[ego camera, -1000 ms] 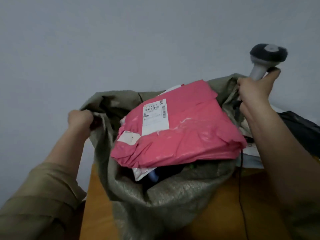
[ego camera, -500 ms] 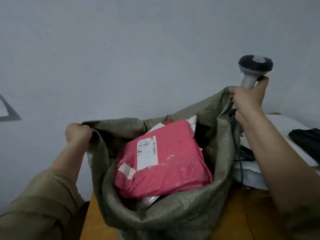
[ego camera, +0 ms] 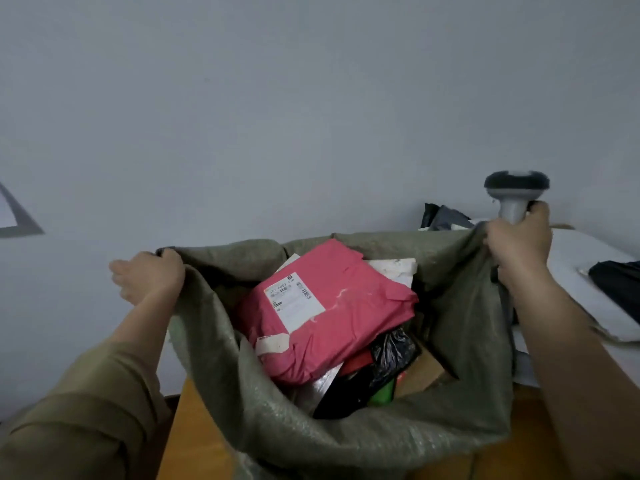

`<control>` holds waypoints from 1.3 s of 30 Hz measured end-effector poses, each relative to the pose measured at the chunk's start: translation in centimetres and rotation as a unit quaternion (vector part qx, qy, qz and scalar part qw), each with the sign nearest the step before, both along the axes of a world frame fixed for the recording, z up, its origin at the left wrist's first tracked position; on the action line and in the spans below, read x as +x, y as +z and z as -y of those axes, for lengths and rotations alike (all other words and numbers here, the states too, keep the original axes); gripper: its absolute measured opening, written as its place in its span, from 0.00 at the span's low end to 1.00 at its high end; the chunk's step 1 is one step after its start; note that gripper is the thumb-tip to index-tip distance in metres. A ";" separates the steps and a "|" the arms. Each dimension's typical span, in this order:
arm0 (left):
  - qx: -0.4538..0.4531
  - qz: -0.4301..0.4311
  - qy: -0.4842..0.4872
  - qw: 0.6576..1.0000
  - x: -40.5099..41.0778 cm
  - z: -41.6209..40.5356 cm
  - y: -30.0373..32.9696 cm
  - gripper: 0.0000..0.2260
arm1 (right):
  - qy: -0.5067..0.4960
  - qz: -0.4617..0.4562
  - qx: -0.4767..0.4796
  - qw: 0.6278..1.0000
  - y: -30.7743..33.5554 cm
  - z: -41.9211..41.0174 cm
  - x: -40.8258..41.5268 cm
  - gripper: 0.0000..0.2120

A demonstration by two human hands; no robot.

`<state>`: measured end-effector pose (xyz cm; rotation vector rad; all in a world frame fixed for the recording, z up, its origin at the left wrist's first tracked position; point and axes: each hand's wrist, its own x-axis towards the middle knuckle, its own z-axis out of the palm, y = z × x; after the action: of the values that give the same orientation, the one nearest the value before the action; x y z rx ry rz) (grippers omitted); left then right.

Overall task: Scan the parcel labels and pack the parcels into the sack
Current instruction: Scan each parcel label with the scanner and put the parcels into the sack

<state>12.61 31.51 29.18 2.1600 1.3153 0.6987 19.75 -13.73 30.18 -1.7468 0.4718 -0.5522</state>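
Observation:
A grey-green woven sack stands open on the wooden table. My left hand grips its rim at the left. My right hand grips the rim at the right together with the handle of a grey barcode scanner, whose head points up. A pink parcel with a white label lies on top inside the sack, tilted. Below it show a black plastic parcel, a brown cardboard box, a white parcel and bits of red and green.
The wooden table carries the sack; its left edge is close to the sack. On the right lie white parcels, a black one and dark grey ones by the wall. A plain grey wall is behind.
Both hands pulled the sack's rim up and apart, so the mouth is wider. The pink parcel sank from sticking out of the top to lying inside the sack, uncovering parcels beneath.

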 end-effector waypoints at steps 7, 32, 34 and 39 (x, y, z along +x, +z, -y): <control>0.400 -0.247 -0.222 0.854 2.4 2.8 -2.8 0.28 | 0.112 0.014 -0.140 0.984 0.0 -3.8 3.6 0.19; 0.204 0.157 -0.090 0.962 9.0 -0.6 -0.3 0.12 | 0.043 0.041 -0.101 0.993 -5.8 -3.5 10.2 0.22; 0.147 0.241 -0.071 0.957 9.4 -0.5 1.4 0.13 | 0.017 0.095 -0.062 0.993 -2.9 -4.3 10.2 0.24; 0.014 0.122 -0.186 0.975 7.8 0.5 -0.1 0.23 | 0.066 0.042 -0.053 0.996 -3.1 -4.4 9.3 0.19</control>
<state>20.42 31.02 29.07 2.1760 0.7519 0.7977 29.00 -9.35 27.09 -1.8336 0.2706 -0.5630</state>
